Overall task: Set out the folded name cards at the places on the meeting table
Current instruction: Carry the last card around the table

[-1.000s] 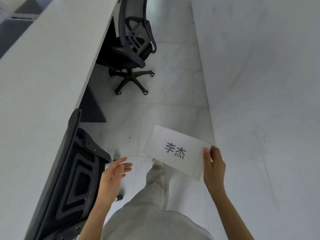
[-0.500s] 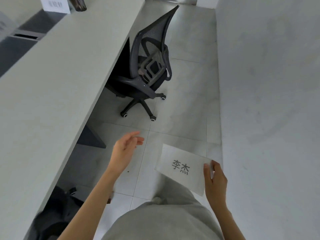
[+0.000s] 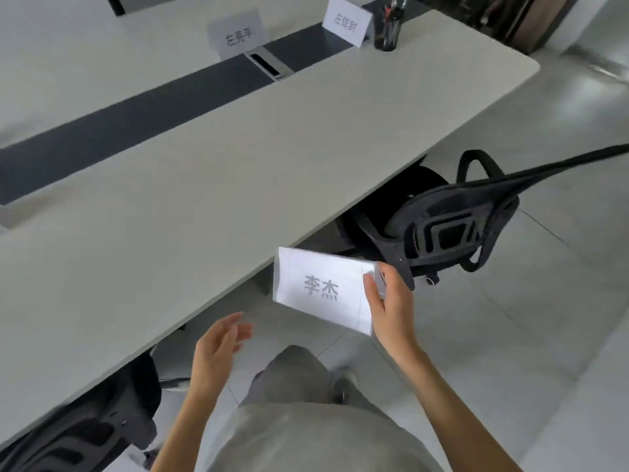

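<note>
My right hand (image 3: 391, 308) grips the right edge of a white folded name card (image 3: 320, 289) printed with two dark characters, held flat just off the near edge of the long grey meeting table (image 3: 190, 185). My left hand (image 3: 218, 349) hovers below and left of the card, fingers apart, holding nothing. Two folded name cards stand upright on the far side of the table: one (image 3: 238, 34) beside the dark centre strip, another (image 3: 347, 22) near the table's far end.
A black mesh office chair (image 3: 442, 229) is tucked under the table right of the card. Another black chair (image 3: 85, 430) sits at lower left. A dark pen holder (image 3: 386, 27) stands by the far card. A metal cable hatch (image 3: 269, 66) lies in the centre strip.
The view has swung left from the aisle onto the table top. The card in my right hand has come up toward the table edge; my left hand stays open and has dropped lower.
</note>
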Tool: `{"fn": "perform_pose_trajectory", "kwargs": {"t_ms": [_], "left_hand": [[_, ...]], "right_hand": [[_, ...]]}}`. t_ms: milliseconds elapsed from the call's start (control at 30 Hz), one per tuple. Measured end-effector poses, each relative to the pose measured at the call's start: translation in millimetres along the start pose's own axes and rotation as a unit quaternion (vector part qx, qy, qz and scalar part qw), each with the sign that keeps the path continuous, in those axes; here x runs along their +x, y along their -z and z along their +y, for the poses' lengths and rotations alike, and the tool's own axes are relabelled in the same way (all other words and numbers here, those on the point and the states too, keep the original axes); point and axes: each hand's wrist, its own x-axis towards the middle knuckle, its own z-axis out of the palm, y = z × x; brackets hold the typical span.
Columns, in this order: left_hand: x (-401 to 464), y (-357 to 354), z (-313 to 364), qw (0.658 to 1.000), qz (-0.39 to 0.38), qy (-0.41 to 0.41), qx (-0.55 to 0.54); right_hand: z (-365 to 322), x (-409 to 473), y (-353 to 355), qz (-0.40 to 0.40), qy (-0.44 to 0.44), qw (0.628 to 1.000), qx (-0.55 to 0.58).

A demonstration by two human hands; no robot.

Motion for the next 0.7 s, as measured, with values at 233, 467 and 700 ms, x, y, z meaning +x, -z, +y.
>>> {"fn": "perform_pose_trajectory", "kwargs": {"t_ms": [233, 467, 700], "left_hand": [[78.2, -15.4, 24.8, 0.994, 0.089, 0.023, -0.062], [198.5, -12.1, 88.2, 0.996, 0.075, 0.001, -0.042], [297.3, -19.3, 145.1, 0.999, 0.045, -0.018, 0.004]], "right_hand": [[-3.8, 122.4, -34.0, -0.038, 0.045, 0.997, 0.052], [0.9, 218.6, -45.5, -0.02, 0.011, 0.994, 0.11], [-17.1, 335.1, -70.9, 0.012, -0.041, 0.988, 0.151]]}}
